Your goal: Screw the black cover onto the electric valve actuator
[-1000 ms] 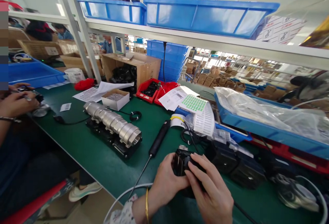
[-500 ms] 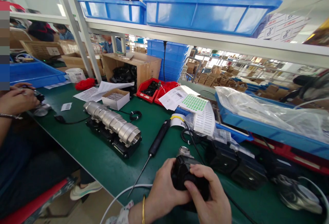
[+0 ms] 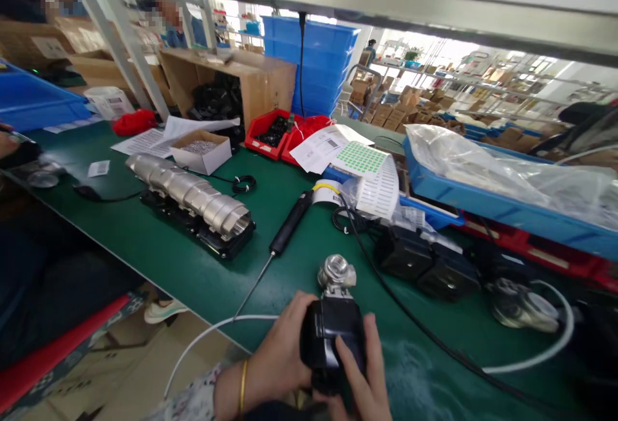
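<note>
Both of my hands are closed around a black box-shaped actuator (image 3: 328,337) with a silver metal valve fitting (image 3: 335,273) at its far end. My left hand (image 3: 277,360) grips its left side, with a gold bangle on the wrist. My right hand (image 3: 360,379) wraps the right side and front, fingers pressed on the housing. The unit sits low over the green mat (image 3: 159,247), near its front edge. A white cable (image 3: 203,337) curves past my left wrist.
A black-handled screwdriver (image 3: 284,231) lies ahead, beside a row of silver valves on black bodies (image 3: 193,202). More black actuators (image 3: 425,263) and a silver fitting (image 3: 524,305) sit right. Red bins (image 3: 270,131), label sheets (image 3: 362,163), a blue tray (image 3: 483,208). Another person's hand (image 3: 9,144) far left.
My hands drew the actuator closer to me and turned it, so the silver valve end now shows beyond my fingers. My view tipped down, and the top shelf bins left the picture.
</note>
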### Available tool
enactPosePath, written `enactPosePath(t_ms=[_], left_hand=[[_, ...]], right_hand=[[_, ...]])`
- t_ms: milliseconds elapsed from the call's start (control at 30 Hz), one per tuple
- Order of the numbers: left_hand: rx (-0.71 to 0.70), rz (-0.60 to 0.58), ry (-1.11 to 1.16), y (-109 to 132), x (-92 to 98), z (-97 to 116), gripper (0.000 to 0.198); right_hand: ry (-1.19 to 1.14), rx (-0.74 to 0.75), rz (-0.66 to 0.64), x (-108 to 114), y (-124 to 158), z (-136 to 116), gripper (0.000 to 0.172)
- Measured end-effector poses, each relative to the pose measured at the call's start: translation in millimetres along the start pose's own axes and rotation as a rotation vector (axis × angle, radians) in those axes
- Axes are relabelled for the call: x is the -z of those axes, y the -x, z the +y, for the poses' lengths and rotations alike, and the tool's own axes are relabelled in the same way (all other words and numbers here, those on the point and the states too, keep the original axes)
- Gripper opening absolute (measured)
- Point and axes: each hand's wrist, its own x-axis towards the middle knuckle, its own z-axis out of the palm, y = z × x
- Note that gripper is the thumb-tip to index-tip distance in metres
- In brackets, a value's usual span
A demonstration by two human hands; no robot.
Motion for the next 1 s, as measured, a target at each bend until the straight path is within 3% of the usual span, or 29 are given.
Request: enactPosePath(t_ms=[100, 267, 367, 533, 667, 833, 1000], left_hand=[[0.004, -0.053, -0.027, 2.5, 9.8, 9.5, 0.075], [-0.092, -0.212, -0.041, 3.8, 24.4, 16.1, 0.123], [-0.098, -0.185, -0.004, 5.2, 18.7, 16.0, 0.113], [-0.167, -0.033, 0.005, 6.5, -3.9, 9.1, 0.112], [-0.238, 0.103, -0.100, 5.3, -15.3, 6.7, 0.089], [-0.238, 0.175, -0.131, 2.2, -18.9, 8.4, 0.084], [-0.225, 0.171, -0.153, 1.5, -15.4, 7.9, 0.081]], right_hand=[[-0.122, -0.089, -0.037, 2.3, -2.5, -10.3, 0.020], [-0.147, -0.174, -0.060, 4.7, -2.8, -12.1, 0.024], [-0.118, -0.181, -0.081, 7.2, -2.3, -10.0, 0.025], [-0.066, -0.100, -0.102, 8.8, -5.3, -10.5, 0.023], [-0.052, -0.081, -0.115, 8.3, -7.5, -13.8, 0.019], [-0.038, -0.131, -0.135, 9.5, -9.0, -18.4, 0.023], [0.042, -0.150, -0.149, 6.7, -9.1, -24.2, 0.019]])
